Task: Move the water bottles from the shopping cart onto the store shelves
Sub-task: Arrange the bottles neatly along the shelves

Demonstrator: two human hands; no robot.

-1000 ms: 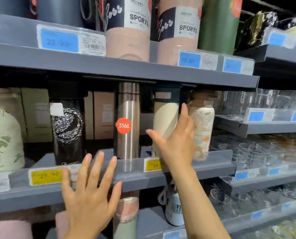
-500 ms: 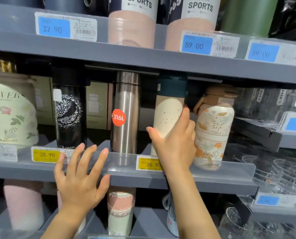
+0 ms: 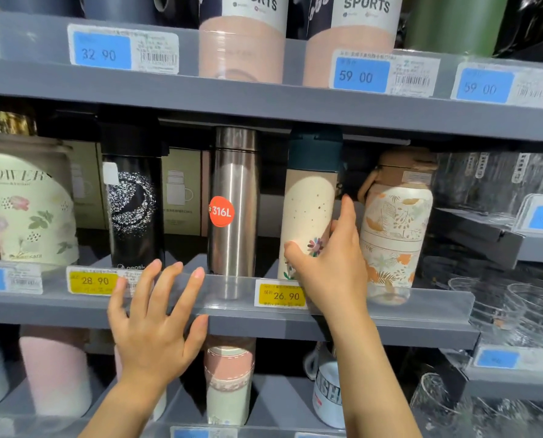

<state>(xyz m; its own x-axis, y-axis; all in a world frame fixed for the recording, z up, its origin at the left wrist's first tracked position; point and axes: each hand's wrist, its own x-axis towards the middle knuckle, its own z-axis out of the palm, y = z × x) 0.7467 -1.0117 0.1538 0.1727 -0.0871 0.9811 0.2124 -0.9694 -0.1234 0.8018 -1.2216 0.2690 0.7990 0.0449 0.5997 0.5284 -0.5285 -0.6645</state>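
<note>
1. My right hand (image 3: 328, 267) is wrapped around the cream bottle (image 3: 308, 213), thumb in front and fingers behind it.
2. That bottle stands upright on the middle shelf (image 3: 390, 324), so I think it is almost put away.
3. My left hand (image 3: 154, 324) is spread wide and holds nothing. It is in front of the shelf edge; I cannot tell if it touches.
4. Between my hands stands the steel bottle (image 3: 235, 200). Just right of my right hand is the leafy bottle (image 3: 396, 222).
5. I cannot see the cart, so I cannot tell how many bottles are left.
6. I think letting go comes next.
</note>
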